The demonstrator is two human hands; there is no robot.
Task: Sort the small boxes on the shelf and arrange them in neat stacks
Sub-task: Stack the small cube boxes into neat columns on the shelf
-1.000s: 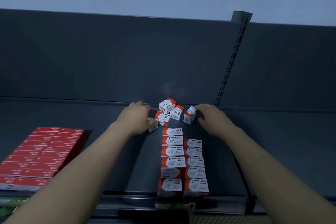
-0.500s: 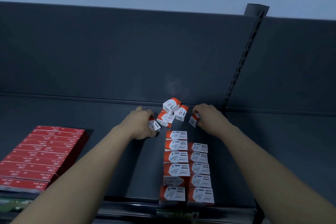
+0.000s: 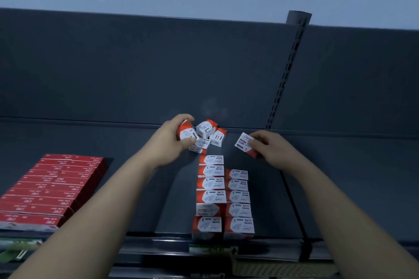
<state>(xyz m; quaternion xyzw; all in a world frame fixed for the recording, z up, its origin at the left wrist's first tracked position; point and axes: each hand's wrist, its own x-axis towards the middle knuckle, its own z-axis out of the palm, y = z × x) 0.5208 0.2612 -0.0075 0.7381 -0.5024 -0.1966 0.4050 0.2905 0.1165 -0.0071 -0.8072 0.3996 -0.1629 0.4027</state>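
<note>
Since the right grip is pinching a box just behind the shorter right row, tilted off its line, it's closer to that open slot, while the left grip holds a second box by the loose pile at the shelf's back.

The left hand covers much of its small red-and-white cardboard box; the right hand hides a corner of a second such box; the flat red cartons run off the left edge, print unreadable; green shelf labels are blurred.
</note>
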